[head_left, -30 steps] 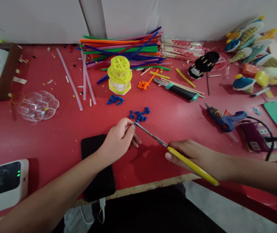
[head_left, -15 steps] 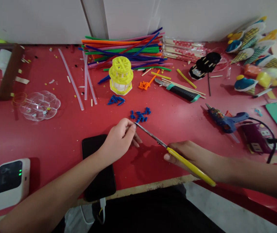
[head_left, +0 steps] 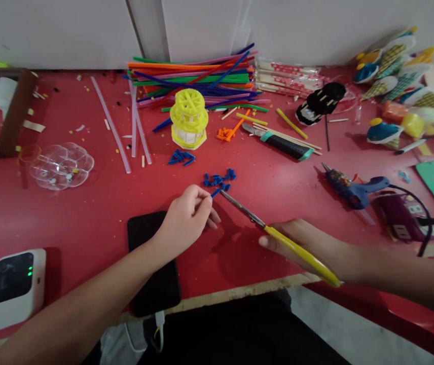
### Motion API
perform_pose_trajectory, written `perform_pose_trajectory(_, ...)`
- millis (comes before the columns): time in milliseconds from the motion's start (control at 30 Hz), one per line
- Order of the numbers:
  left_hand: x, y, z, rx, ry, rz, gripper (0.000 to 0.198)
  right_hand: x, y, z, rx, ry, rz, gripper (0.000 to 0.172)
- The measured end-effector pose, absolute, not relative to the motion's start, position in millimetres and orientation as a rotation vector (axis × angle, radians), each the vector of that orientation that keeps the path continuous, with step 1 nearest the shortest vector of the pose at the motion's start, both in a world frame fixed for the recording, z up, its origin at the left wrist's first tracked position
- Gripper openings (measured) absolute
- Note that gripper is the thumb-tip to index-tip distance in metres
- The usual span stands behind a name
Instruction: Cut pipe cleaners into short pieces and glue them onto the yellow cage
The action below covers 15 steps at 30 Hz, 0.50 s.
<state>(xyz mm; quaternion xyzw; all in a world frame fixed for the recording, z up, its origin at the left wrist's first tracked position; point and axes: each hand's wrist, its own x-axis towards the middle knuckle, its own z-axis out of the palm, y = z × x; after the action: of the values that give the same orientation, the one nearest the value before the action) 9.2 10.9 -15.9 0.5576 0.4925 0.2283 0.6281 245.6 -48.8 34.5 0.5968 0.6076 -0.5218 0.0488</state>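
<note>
On the cluttered red desk (head_left: 87,203) I see the left hand (head_left: 186,220) pinching a blue straw stub (head_left: 215,192) in its fingers, beside the pile of cut blue pieces (head_left: 219,179), its free end offered to the tips of the yellow-handled scissors (head_left: 278,235) that the right hand (head_left: 300,246) grips, probably so that snippets land together.

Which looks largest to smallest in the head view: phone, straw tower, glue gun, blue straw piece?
1. phone, though nearest the camera.
2. glue gun and straw tower: too alike to rank.
3. blue straw piece in the left hand, at the scissors in the right hand.
</note>
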Motion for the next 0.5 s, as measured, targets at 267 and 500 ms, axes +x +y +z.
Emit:
perform_pose_trajectory(267, 12, 11, -13, 1.263, 1.152, 0.53, 0.017, 246, -51, 47, 1.888, 1.909, -1.608, 0.07)
perform_pose_trajectory(500, 10, 11, -16, 1.274, 1.115, 0.526, 0.023, 243, -53, 46, 1.84, 1.959, -1.534, 0.075)
